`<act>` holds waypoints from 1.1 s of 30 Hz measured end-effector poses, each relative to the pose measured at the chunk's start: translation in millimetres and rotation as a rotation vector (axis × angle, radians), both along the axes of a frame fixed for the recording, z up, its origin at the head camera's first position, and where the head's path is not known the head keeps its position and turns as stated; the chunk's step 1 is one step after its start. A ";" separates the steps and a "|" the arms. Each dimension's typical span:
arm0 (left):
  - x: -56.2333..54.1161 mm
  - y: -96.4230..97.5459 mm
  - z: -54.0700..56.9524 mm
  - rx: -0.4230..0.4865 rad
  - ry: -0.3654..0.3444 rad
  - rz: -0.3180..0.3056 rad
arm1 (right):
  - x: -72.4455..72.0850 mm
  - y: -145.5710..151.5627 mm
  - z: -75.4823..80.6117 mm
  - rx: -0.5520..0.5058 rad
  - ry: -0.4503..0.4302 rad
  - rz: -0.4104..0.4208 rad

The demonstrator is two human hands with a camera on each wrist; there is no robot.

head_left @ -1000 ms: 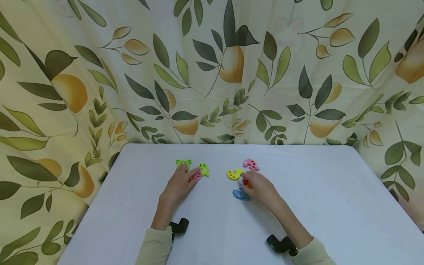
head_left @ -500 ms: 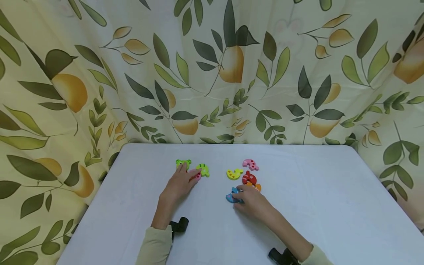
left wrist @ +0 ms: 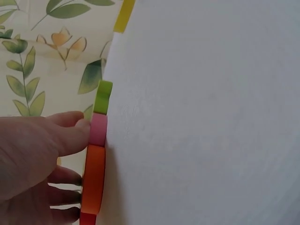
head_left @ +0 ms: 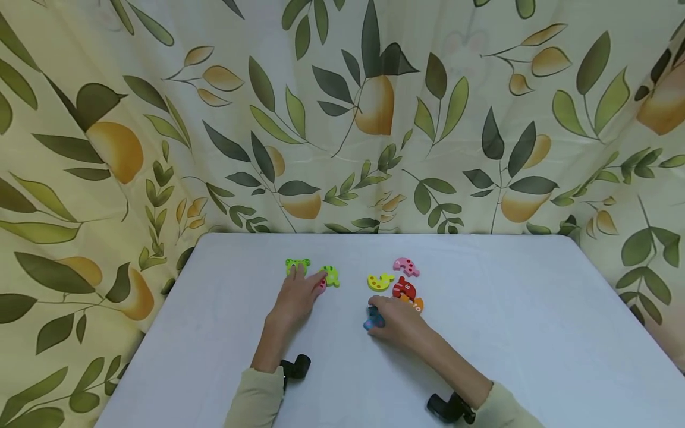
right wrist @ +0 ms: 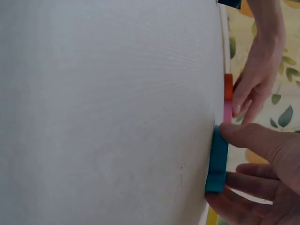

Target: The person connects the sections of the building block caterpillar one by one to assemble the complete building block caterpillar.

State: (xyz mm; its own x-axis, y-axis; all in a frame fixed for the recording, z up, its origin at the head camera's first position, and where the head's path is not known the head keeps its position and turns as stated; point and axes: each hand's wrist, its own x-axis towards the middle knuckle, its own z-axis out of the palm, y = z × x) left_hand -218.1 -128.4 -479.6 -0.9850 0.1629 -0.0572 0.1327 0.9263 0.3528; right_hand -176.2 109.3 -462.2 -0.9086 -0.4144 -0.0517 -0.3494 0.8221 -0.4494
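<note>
My right hand (head_left: pixel 398 321) grips a blue animal-shaped block (head_left: pixel 373 321) at the table's middle; in the right wrist view the thumb lies on one side of it and fingers on the other. At left, my left hand (head_left: pixel 295 299) rests its fingertips on a small cluster of animal-shaped blocks. Its fingers are spread and fairly straight. A green block (head_left: pixel 297 265), another green block (head_left: pixel 332 276) and a pink block (head_left: pixel 321 287) show around the fingers. The left wrist view also shows an orange block (left wrist: pixel 94 178) and a red block (left wrist: pixel 88 219) under that hand.
Beyond my right hand lie a yellow block (head_left: pixel 379 282), a pink spotted block (head_left: pixel 407 267), a red block (head_left: pixel 404 288) and an orange block (head_left: pixel 417 304) partly hidden by the hand. The white table (head_left: pixel 535 309) ends at a leaf-patterned curtain (head_left: pixel 342 119).
My right hand left the red and orange blocks, took hold of the blue block and slid it left and slightly towards me. My left hand has stayed on its cluster.
</note>
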 end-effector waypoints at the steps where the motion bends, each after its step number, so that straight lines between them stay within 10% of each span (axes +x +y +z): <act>1: -0.3 1.1 -1.0 -0.029 -0.002 -0.003 | -0.9 -1.2 0.0 -0.002 -0.008 -0.006; 6: -0.2 5.3 -3.6 -0.164 -0.002 -0.011 | -9.5 -8.8 2.7 -0.068 -0.005 -0.029; 20: 0.0 1.6 -4.5 -0.178 0.041 -0.022 | -55.6 -48.4 -3.8 -0.184 0.116 0.009; 33: -1.3 1.1 -3.8 -0.184 0.054 -0.025 | -64.8 -68.6 -10.0 -0.162 0.009 -0.106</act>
